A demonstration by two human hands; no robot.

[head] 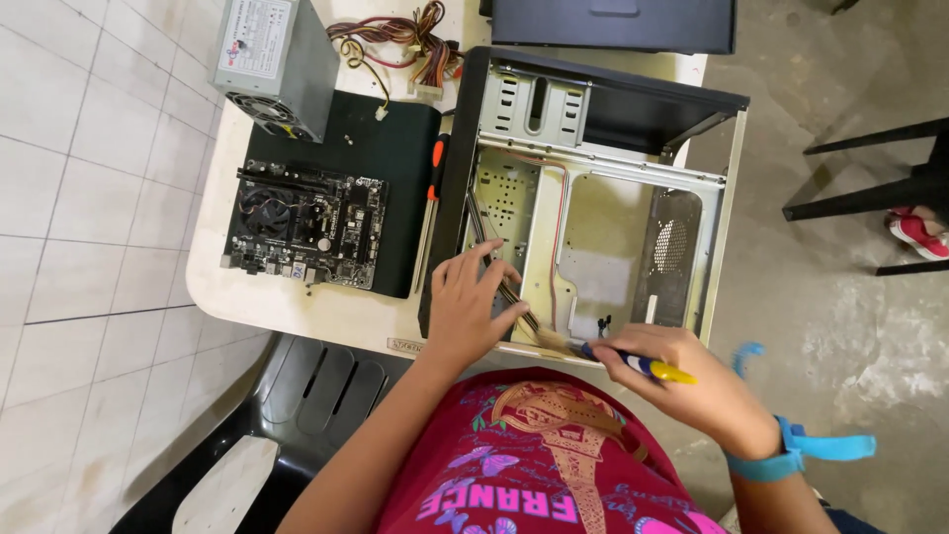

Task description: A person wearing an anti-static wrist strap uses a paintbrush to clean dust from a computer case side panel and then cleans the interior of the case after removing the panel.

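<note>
Brush [633, 366], blue and yellow in the handle, lies pinched in the closed right hand [682, 386] at five o'clock, bristles at the near edge of the open computer case [593, 188]. Left hand [473, 302] curls around a cable bundle [509, 292] at centre. Short, light strokes with the cables held aside would serve best. Bristle tip and case floor beneath the hands are hidden.

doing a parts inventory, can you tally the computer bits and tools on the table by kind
computer case: 2
power supply: 1
motherboard: 1
screwdriver: 1
brush, held in right hand: 1
total: 6
</note>
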